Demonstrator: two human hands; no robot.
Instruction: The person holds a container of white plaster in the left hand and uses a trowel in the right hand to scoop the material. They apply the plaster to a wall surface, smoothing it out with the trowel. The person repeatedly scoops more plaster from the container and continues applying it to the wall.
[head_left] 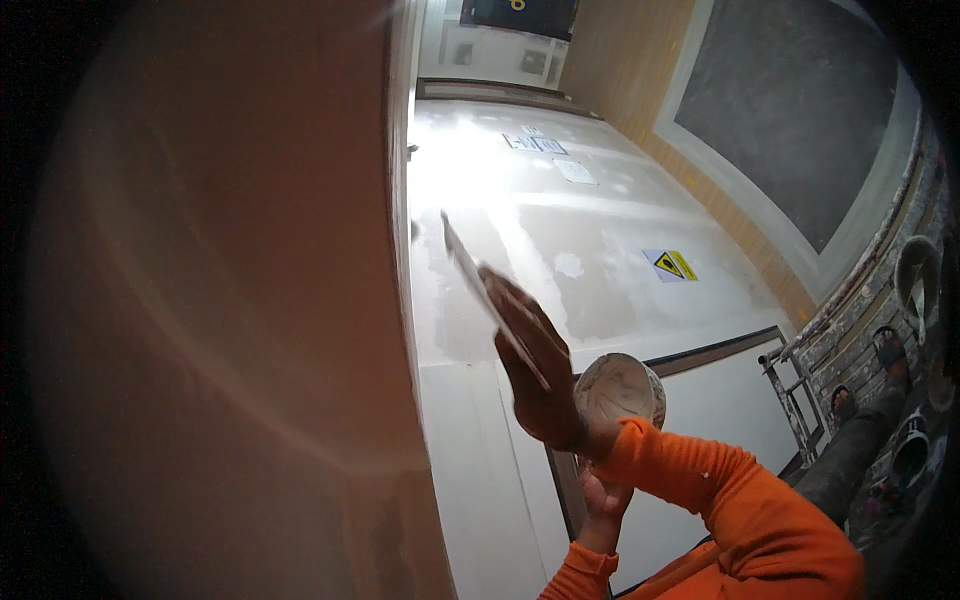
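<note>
My right hand [540, 375], in an orange sleeve, is closed on a thin flat scraper [468, 262] that shows nearly edge-on. The scraper's far end reaches towards the broad brownish surface [240, 300] on the left; whether they touch, I cannot tell. Below and partly behind my right wrist, my left hand [602, 492] supports a round bowl [615, 388], pale and smeared inside. The right forearm hides part of the bowl and most of the left fingers. A damp-looking darker patch [395, 540] marks the lower part of the brownish surface.
A patched pale wall [600, 230] carries paper sheets [575, 172] and a yellow warning sign [668, 265]. On the right, splattered planks [840, 345] hold a bucket [915, 275], a second container [908, 455], and feet [888, 345] in sandals. A metal frame [795, 405] stands at their edge.
</note>
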